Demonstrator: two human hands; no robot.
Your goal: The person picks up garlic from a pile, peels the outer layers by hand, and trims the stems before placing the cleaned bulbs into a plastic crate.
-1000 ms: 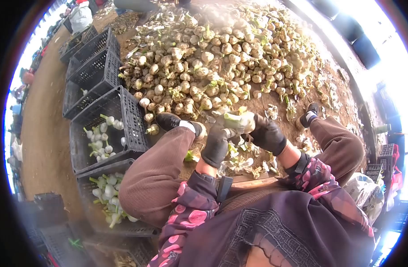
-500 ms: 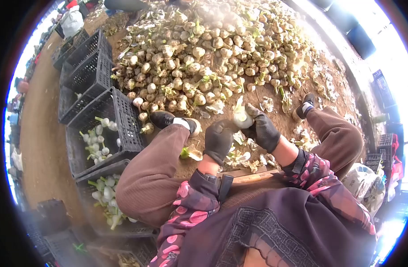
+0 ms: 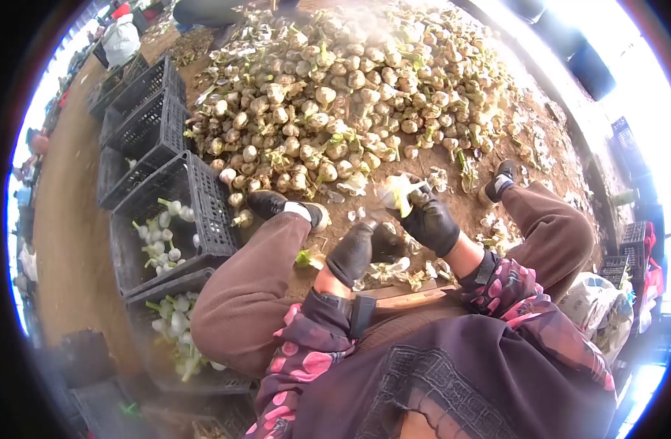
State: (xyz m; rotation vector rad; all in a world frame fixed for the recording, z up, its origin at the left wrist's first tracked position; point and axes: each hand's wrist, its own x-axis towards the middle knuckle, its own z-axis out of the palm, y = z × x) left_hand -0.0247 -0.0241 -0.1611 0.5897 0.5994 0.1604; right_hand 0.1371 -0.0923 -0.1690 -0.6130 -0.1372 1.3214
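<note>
My right hand, in a dark glove, is closed around a white garlic bulb whose pale green stem end tilts toward me. Lower and to the left, my left hand is gloved too and curled, apart from the bulb. Its fingers are partly blurred, and anything inside them is hidden. Peeled garlic skins lie on the ground below both hands. Beyond my feet spreads a large heap of garlic bulbs with soil-stained outer skins.
On my left stands a row of black plastic crates; one crate and the nearer crate contain clean white bulbs. A white sack is at my right. Another person's leg shows at the far top.
My right hand has raised and turned the garlic bulb, so its stem now points toward me. My left hand has moved slightly down and away from it.
</note>
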